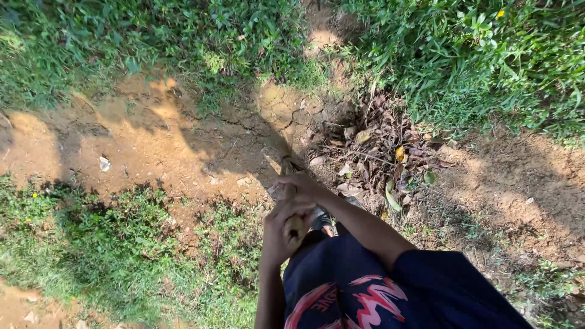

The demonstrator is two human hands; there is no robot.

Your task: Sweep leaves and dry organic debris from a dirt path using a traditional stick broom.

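Gripping a worn brown wooden tool handle (292, 207) upright over cracked orange-brown dirt (183, 146), my left hand (281, 234) low, right hand (301, 187) above, fingers wrapped tight; I judge it mid-stroke; driving down needs firm hold.

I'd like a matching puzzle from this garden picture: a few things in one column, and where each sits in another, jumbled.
Things:
1. pile of dry brown fallen leaves
2. small yellow flower
3. thin wooden tool handle
4. bare cracked orange-brown soil

Places:
A. gripped by the left hand and the right hand, one above the other
B. top right, in the green grass
C. centre, right of the hands
D. left of centre, between two grassy strips

Pairs: 1-C, 2-B, 3-A, 4-D
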